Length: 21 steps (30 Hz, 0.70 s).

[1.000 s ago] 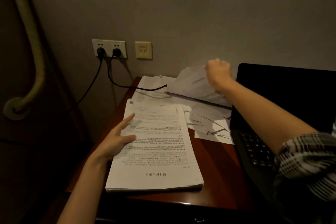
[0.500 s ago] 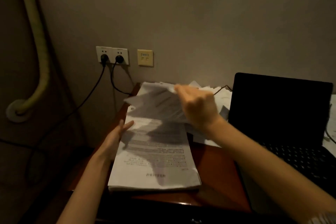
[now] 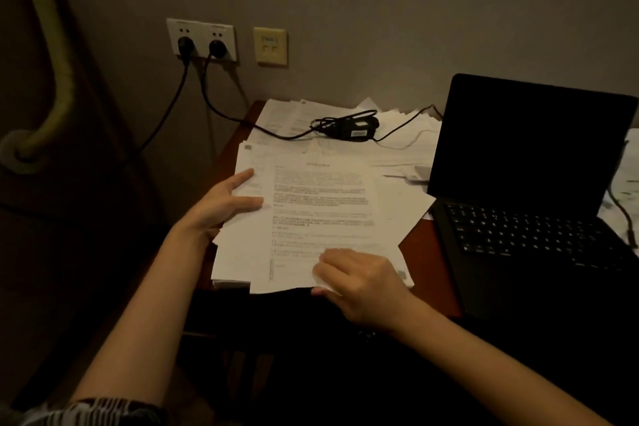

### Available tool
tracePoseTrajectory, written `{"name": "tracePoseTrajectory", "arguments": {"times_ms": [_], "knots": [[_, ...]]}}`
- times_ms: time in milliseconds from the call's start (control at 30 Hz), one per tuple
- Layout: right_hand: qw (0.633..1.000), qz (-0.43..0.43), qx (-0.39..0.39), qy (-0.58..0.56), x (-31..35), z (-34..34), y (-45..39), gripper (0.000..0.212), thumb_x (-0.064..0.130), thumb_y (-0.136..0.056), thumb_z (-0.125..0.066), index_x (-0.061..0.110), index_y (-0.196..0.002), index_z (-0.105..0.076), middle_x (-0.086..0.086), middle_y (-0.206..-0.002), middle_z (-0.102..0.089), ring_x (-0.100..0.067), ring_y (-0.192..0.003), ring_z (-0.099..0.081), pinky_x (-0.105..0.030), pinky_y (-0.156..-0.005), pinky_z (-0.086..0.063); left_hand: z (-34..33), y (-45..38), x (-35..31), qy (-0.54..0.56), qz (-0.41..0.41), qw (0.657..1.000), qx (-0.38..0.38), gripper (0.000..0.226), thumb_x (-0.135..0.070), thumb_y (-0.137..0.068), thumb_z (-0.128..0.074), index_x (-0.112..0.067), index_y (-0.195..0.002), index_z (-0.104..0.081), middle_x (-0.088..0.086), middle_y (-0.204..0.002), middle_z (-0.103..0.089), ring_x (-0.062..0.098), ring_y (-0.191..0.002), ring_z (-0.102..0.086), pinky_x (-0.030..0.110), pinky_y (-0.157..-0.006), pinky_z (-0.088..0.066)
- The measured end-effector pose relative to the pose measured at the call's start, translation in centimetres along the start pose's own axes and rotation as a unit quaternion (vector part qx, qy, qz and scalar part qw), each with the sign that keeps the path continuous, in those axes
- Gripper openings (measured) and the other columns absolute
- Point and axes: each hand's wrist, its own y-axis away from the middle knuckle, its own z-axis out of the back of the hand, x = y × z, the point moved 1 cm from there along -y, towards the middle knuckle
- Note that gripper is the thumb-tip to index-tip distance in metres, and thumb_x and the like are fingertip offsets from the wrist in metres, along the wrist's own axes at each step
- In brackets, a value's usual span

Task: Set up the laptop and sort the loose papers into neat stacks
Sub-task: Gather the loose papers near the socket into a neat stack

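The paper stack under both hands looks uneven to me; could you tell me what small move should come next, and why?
Probably square it up. The top sheets lie skewed on the stack, jutting past its near edge and right side. The left hand rests flat on the left edge while the right hand pinches the near edge, so nudging the sheets left and back should align them.

the stack lies at the desk's front left, the laptop to its right. behind the stack, loose papers with a charger on them. sockets on the wall behind, left.
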Motion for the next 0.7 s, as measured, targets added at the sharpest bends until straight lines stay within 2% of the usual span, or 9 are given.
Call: {"name": "tracePoseTrajectory", "arguments": {"times_ms": [67, 133, 200, 267, 367, 433, 533, 633, 700], "knots": [[0.994, -0.070, 0.059, -0.058, -0.2, 1.2, 0.1, 0.065, 0.063, -0.094, -0.025, 0.014, -0.098, -0.069, -0.001, -0.099, -0.070, -0.019, -0.090, -0.065, -0.027, -0.069, -0.053, -0.2, -0.1, 0.1, -0.041, -0.018, 0.999, -0.013, 0.081, 0.006, -0.080, -0.066, -0.029, -0.146, -0.033, 0.007, -0.127, -0.049, 0.027, -0.100, -0.062, 0.035, -0.072, -0.054], [0.958, -0.254, 0.024, -0.128, -0.8, 2.9, -0.2, 0.075, 0.072, -0.087, -0.019, 0.020, -0.114, -0.066, 0.003, -0.113, -0.067, -0.017, -0.105, -0.061, -0.029, -0.082, -0.048, -0.2, -0.3, 0.3, -0.057, -0.025, 0.998, -0.021, 0.085, 0.007, -0.080, -0.066, -0.028, -0.148, -0.030, 0.008, -0.131, -0.047, 0.026, -0.104, -0.059, 0.034, -0.074, -0.053], [0.869, -0.480, 0.035, -0.111, -3.7, 3.6, 0.2, 0.063, 0.065, -0.089, -0.032, 0.020, -0.126, -0.056, 0.000, -0.121, -0.062, -0.020, -0.110, -0.058, -0.031, -0.085, -0.045, 0.0, -0.4, 0.4, -0.058, -0.031, 0.998, -0.018, 0.094, 0.008, -0.078, -0.066, -0.026, -0.151, -0.018, 0.009, -0.136, -0.045, 0.028, -0.111, -0.056, 0.038, -0.080, -0.053], [0.767, -0.620, 0.073, -0.150, -6.3, 4.1, 0.7, 0.056, 0.048, -0.093, -0.048, 0.010, -0.134, -0.046, -0.005, -0.126, -0.056, -0.024, -0.112, -0.054, -0.033, -0.086, -0.047, 0.1, -0.6, 0.4, -0.050, -0.033, 0.998, -0.017, 0.105, 0.009, -0.078, -0.066, -0.024, -0.152, 0.000, 0.011, -0.139, -0.046, 0.030, -0.116, -0.055, 0.044, -0.086, -0.050], [0.595, -0.690, -0.061, -0.408, -7.5, 4.7, 0.9, 0.035, 0.024, -0.093, -0.058, 0.009, -0.123, -0.048, -0.005, -0.121, -0.053, -0.022, -0.118, -0.047, -0.040, -0.088, -0.051, 0.3, -0.7, 0.5, -0.040, -0.015, 0.998, -0.036, 0.113, 0.009, -0.079, -0.065, -0.021, -0.149, 0.018, 0.011, -0.134, -0.049, 0.033, -0.117, -0.054, 0.047, -0.093, -0.045], [0.506, -0.690, -0.131, -0.501, -7.4, 4.7, 1.0, 0.030, 0.011, -0.090, -0.061, 0.010, -0.116, -0.046, -0.007, -0.120, -0.051, -0.022, -0.119, -0.045, -0.045, -0.092, -0.050, 0.6, -0.6, 0.5, -0.035, 0.000, 0.999, -0.028, 0.104, 0.008, -0.081, -0.063, -0.020, -0.151, 0.009, 0.011, -0.131, -0.051, 0.032, -0.112, -0.057, 0.047, -0.092, -0.047], [0.467, -0.691, -0.185, -0.519, -7.6, 4.0, 1.3, 0.032, -0.001, -0.087, -0.061, 0.002, -0.113, -0.043, -0.013, -0.111, -0.055, -0.022, -0.105, -0.054, -0.039, -0.078, -0.055, 0.4, -0.1, 0.2, -0.064, -0.013, 0.998, 0.025, 0.064, 0.005, -0.085, -0.058, -0.023, -0.136, -0.031, 0.011, -0.130, -0.055, 0.028, -0.105, -0.061, 0.043, -0.084, -0.052], [0.463, -0.696, -0.192, -0.514, -7.7, 3.4, 0.8, 0.018, -0.006, -0.086, -0.059, -0.009, -0.103, -0.054, -0.017, -0.092, -0.058, -0.019, -0.076, -0.057, -0.024, -0.054, -0.054, 0.3, -0.3, 0.1, -0.071, -0.040, 0.996, 0.040, 0.063, -0.004, -0.082, -0.065, -0.030, -0.132, -0.036, 0.006, -0.126, -0.058, 0.027, -0.109, -0.062, 0.041, -0.083, -0.053], [0.493, -0.692, -0.148, -0.506, -7.6, 3.1, 0.2, 0.010, -0.004, -0.088, -0.059, -0.006, -0.097, -0.055, -0.014, -0.082, -0.058, -0.017, -0.065, -0.055, -0.020, -0.043, -0.048, 0.2, -0.2, 0.3, -0.084, -0.060, 0.994, 0.036, 0.068, -0.005, -0.078, -0.071, -0.032, -0.131, -0.038, 0.004, -0.122, -0.061, 0.026, -0.106, -0.064, 0.041, -0.081, -0.055]]}}
